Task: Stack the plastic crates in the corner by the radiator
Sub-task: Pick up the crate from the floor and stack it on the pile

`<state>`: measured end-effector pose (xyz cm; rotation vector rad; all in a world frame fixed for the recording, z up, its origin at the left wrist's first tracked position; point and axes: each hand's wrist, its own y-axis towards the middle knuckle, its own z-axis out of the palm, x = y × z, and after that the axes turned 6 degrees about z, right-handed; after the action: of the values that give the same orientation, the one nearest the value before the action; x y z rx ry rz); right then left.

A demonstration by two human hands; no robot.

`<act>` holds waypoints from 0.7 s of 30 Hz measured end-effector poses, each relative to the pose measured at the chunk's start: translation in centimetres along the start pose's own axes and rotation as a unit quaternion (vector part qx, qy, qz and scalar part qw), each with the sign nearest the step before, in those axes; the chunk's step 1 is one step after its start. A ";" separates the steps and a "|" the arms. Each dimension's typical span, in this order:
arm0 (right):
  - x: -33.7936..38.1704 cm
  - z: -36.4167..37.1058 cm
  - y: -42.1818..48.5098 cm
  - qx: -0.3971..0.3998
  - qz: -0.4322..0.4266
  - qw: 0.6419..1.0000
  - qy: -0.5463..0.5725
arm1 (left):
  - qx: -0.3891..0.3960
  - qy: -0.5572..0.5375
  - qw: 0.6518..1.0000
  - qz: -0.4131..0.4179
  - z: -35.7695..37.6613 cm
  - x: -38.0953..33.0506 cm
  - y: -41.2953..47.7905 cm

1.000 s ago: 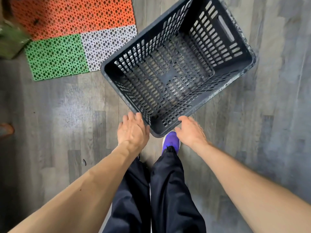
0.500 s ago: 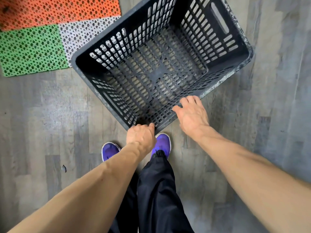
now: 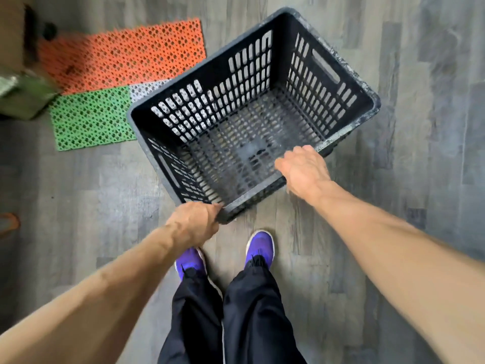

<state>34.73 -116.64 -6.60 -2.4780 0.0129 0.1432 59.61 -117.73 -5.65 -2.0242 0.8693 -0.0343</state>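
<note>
Spreading under everything is the grey plank floor (image 3: 78,195), and on or just above it, slightly skewed to the person, is one dark slotted plastic crate (image 3: 252,119), open side up and empty; whether its base is resting or already lifted clear I cannot tell. It is the only crate in view, and neither the radiator nor the corner nor any stack shows, so I judge this to be the pick-up stage, with the carry and the stacking not yet done. Both bare arms reach down to its near rim, which suits a two-handed lift of something this bulky: the right hand (image 3: 304,170) is curled over the long near edge, fingers wrapped onto the rim, while the left hand (image 3: 194,223) is closed around the near corner, so the load would be shared across the side closest to the body. Moulded handle slots show in two opposite walls, yet neither hand uses them, probably because the rim was quicker to reach. Behind the crate lie interlocking floor mats: an orange mat (image 3: 123,53), a green mat (image 3: 91,118) and a pale grey mat (image 3: 147,88) partly hidden by the crate wall, three colours in all. A blurred green object (image 3: 23,95) sits at the left edge. Below stand two purple shoes (image 3: 259,245) under dark trouser legs.
</note>
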 end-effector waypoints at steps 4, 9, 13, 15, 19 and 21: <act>1.4 -4.7 0.9 0.004 -0.040 0.999 -0.030 | 0.006 0.017 1.000 -0.001 -3.8 3.5 -2.5; 5.1 -9.6 0.5 -0.025 -0.088 0.995 -0.045 | -0.027 -0.010 0.997 -0.065 -7.2 7.0 -6.6; 8.4 -12.6 -1.8 -0.030 -0.112 0.993 -0.026 | -0.080 -0.025 0.992 -0.099 -7.6 7.8 -9.7; 10.0 -13.6 -3.2 -0.014 -0.120 0.992 -0.024 | -0.111 -0.042 0.989 -0.085 -7.5 7.2 -10.6; 13.6 -15.5 -6.8 0.018 -0.126 0.992 -0.015 | -0.116 -0.100 0.987 -0.048 -7.6 5.9 -13.2; 15.3 -17.0 -8.7 0.029 -0.134 0.990 -0.019 | -0.094 -0.123 0.987 -0.039 -7.6 6.0 -15.4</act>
<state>52.07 -119.81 10.40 -2.3918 -0.3255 0.0750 70.23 -121.49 8.64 -2.1818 0.6575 0.2573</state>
